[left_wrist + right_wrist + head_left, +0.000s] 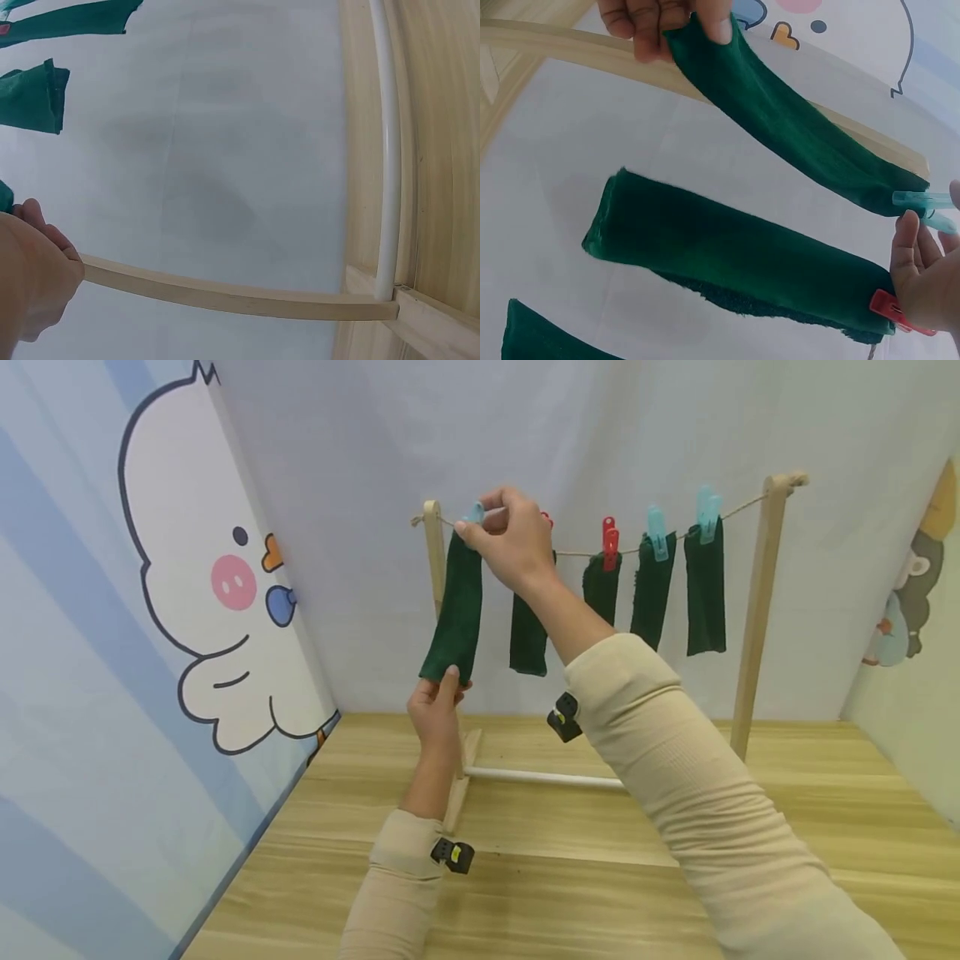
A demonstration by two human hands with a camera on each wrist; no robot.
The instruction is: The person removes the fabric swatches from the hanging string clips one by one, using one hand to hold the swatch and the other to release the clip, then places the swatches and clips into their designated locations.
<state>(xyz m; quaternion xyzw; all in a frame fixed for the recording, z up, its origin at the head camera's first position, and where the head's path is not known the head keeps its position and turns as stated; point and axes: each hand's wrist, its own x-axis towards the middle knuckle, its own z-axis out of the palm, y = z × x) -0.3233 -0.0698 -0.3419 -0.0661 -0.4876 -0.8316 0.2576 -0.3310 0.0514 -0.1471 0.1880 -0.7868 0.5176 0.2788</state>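
A dark green strip of cloth hangs at the left end of the rope, next to the left wooden post. Its lower end is pinched by my left hand, thumb in front, which draws it slightly left of vertical. At its top edge, my right hand pinches a light blue clothespin. The right wrist view shows this clothespin over the cloth's upper end. Just right of it hangs a second green cloth with a red clothespin, close to my right hand. My left fingertips are mostly hidden in the left wrist view.
Further right on the rope, several more green cloths hang from a red clothespin and blue clothespins. Wooden posts hold the rope, joined low down by a white rod. The stand rests on a wooden table.
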